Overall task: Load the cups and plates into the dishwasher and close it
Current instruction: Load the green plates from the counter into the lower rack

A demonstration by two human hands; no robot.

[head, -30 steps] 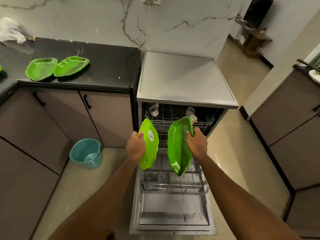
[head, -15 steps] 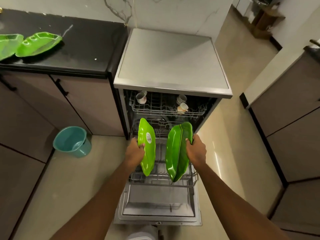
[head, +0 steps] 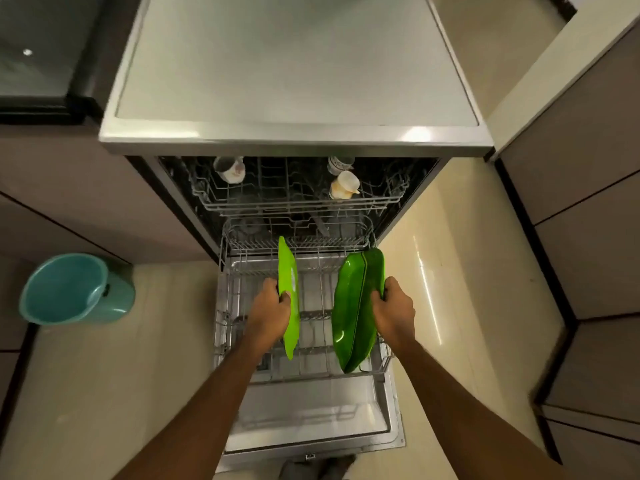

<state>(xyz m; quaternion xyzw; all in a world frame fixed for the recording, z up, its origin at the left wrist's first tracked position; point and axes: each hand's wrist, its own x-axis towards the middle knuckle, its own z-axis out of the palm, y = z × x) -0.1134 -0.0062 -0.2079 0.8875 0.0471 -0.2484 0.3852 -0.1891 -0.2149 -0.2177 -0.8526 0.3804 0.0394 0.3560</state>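
Observation:
The dishwasher (head: 294, 136) stands open, its door (head: 311, 420) folded down and the lower rack (head: 221, 327) pulled out over it. My left hand (head: 268, 311) grips a light green leaf-shaped plate (head: 290, 299), held on edge over the left of that rack. My right hand (head: 393, 311) grips a dark green leaf-shaped plate (head: 356, 310), also on edge, over the rack's right side. Its lower tip is down among the wires. In the upper rack (head: 294, 202) sit three cups: one at the left (head: 229, 169) and two at the right (head: 343, 184).
A teal bucket (head: 74, 289) stands on the floor left of the dishwasher. Brown cabinets flank both sides, and a black countertop (head: 34, 53) lies at the upper left. Beige floor runs along the right of the open door.
I have leaned closer over the dishwasher. Both hands have lowered their plates from in front of the opening down to the pulled-out lower rack. The plates on the counter have left view.

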